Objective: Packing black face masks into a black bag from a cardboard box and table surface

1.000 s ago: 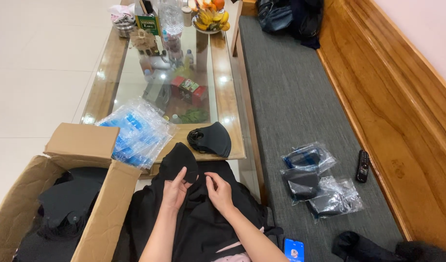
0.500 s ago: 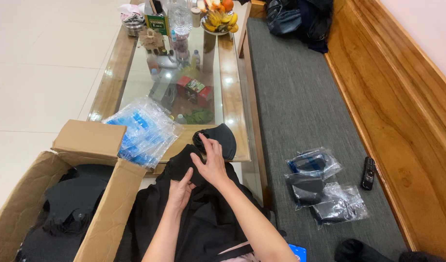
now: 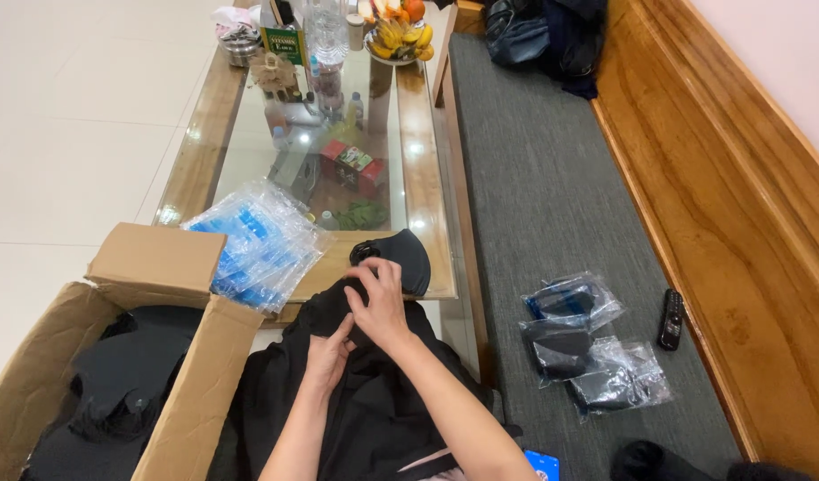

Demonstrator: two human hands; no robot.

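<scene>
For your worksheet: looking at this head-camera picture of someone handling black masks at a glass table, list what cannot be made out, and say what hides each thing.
1. Head view: what the left hand pinches; the right hand covers it.
2. The black mask on the table: its near edge lies under the right hand's fingers.
3. The cardboard box: the frame's bottom and left edges cut it off.
4. The blue phone: cut by the bottom edge.
5. The packets in the clear bags: blurred by glare.

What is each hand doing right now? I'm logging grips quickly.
Left hand: pinching the black mask on the lap.
Right hand: fingers curled on the same black mask, near the table edge.
</scene>
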